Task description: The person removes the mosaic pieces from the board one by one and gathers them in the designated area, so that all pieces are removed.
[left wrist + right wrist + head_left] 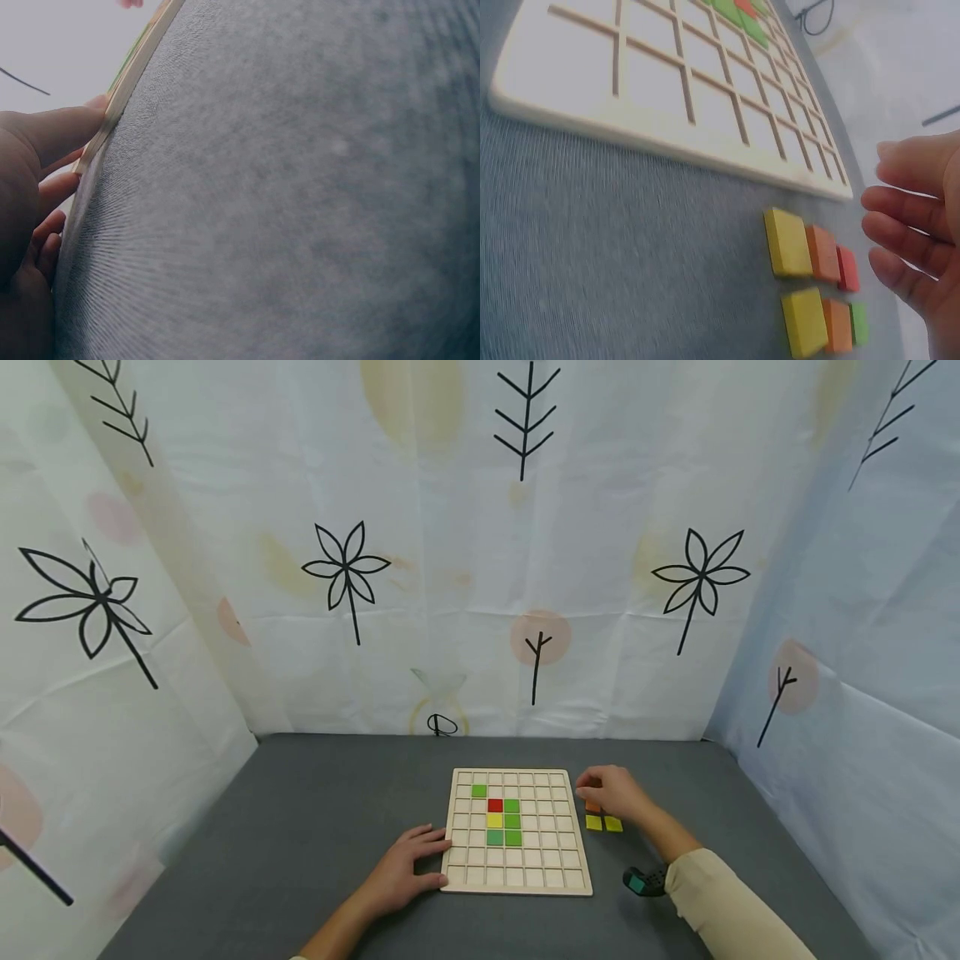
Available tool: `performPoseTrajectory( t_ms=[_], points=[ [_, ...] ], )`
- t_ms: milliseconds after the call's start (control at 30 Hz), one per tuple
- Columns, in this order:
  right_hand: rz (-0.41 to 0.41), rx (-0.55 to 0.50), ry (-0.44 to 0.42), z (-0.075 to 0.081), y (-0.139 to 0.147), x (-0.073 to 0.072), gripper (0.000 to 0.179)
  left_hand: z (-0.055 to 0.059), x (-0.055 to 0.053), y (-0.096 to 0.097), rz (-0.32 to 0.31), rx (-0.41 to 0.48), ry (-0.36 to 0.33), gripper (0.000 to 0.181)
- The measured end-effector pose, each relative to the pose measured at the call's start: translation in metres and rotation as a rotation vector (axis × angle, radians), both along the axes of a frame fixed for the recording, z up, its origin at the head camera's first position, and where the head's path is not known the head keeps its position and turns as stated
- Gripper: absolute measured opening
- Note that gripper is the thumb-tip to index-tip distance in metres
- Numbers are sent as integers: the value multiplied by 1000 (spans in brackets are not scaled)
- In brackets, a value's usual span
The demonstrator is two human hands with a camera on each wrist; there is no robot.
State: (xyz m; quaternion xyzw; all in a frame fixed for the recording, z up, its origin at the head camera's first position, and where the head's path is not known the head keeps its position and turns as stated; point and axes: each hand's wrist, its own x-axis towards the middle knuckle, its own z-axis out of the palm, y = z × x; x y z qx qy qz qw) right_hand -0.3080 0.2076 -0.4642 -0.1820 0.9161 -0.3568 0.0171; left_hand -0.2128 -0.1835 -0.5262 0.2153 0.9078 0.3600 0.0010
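A pale wooden grid board [555, 858] lies flat on the grey table, with several green tiles, a red tile [495, 806] and a yellow tile [495, 820] in its cells. My left hand [402, 870] rests at the board's left edge, its fingertips and thumb touching the rim with the fingers extended. Over the loose tiles right of the board hovers my right hand [618, 793]. Its fingers are loosely bent, and the right wrist view shows nothing between them. Below lie two yellow tiles [789, 244], two orange tiles [823, 253], a red tile [847, 268] and a green tile [859, 324].
A dark wrist device [645, 882] sits on the right forearm by the cream sleeve [720, 893]. Grey cloth covers the table [322, 810]. Patterned white curtains [450, 635] hang behind the table and on both sides.
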Motion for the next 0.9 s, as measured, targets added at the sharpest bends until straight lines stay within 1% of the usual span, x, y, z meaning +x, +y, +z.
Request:
performPoseTrajectory(
  t_ms=[67,167,400,500,600,733,900],
  points=[
    [0,-27,-12,-2,-5,-1,15,0,0,0,0,0,-2,56],
    [-22,-62,-15,-6,-13,-1,13,0,0,0,3,-3,-4,56],
    [-81,-161,74,-19,-33,2,9,0,-1,-1,-1,-3,0,57],
    [-111,-206,69,-27,-41,2,9,0,0,0,-4,0,2,56],
    [-132,-211,56,-33,-50,3,8,1,1,0,-7,4,6,56],
    [-124,-213,55,-39,-59,5,6,1,3,1,-10,11,18,55],
    [-70,-236,56,-43,-68,5,4,1,2,1,-9,6,27,55]
  ],
)
